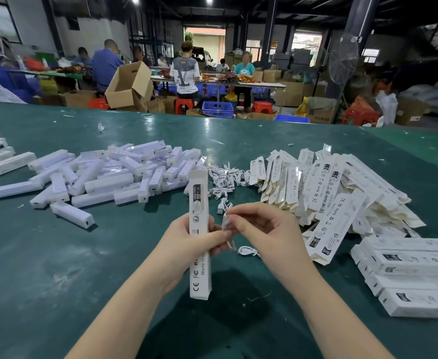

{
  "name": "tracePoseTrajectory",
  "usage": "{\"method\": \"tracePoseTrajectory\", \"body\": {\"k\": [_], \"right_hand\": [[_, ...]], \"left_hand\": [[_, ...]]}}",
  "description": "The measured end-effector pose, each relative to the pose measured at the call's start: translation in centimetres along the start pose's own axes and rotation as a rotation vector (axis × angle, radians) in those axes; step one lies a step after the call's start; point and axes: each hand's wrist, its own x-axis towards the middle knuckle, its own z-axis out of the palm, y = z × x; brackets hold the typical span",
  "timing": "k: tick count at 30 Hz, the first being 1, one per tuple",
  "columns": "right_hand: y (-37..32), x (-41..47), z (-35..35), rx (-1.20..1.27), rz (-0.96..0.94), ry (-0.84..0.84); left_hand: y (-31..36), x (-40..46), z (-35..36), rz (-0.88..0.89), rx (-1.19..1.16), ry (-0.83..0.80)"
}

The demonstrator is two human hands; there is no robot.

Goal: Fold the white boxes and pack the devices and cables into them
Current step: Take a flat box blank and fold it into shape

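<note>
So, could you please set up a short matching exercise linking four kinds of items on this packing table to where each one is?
Items:
1. pile of white devices
2. heap of white cables
3. flat unfolded boxes
4. printed white box

Places:
A. held upright in the left hand
B. far left of the green table
C. fanned out in a heap on the right
D. centre, between the two large piles

Pairs: 1-B, 2-D, 3-C, 4-A
</note>
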Motion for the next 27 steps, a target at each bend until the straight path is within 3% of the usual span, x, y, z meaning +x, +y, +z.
{"method": "tracePoseTrajectory", "body": {"k": [9, 14, 20, 24, 26, 27], "right_hand": [[-0.2, -0.5, -0.1, -0.336, -0.156, -0.282], [0.0, -0.4, -0.1, -0.446, -0.252, -0.181], [-0.5, -0.5, 0.0, -0.323, -0.157, -0.093], [-1.0, -0.4, -0.3, -0.197, -0.065, -0.032], [-1.4, -0.3, -0.7, -0.092, -0.055, 0.071], [-1.6, -0.1, -0.9, -0.029, -0.060, 0.126]], "left_hand": [[0.4, -0.1, -0.4, -0.108, -0.205, 0.036], [0.4, -0.3, -0.3, -0.170, -0.200, -0.007], [0.4, -0.4, -0.2, -0.235, -0.285, -0.056], [0.7, -0.5, -0.5, -0.299, -0.480, -0.167], [0.7, -0.5, -0.4, -0.218, -0.364, -0.113], [0.4, -0.3, -0.3, -0.124, -0.142, -0.031]]}}
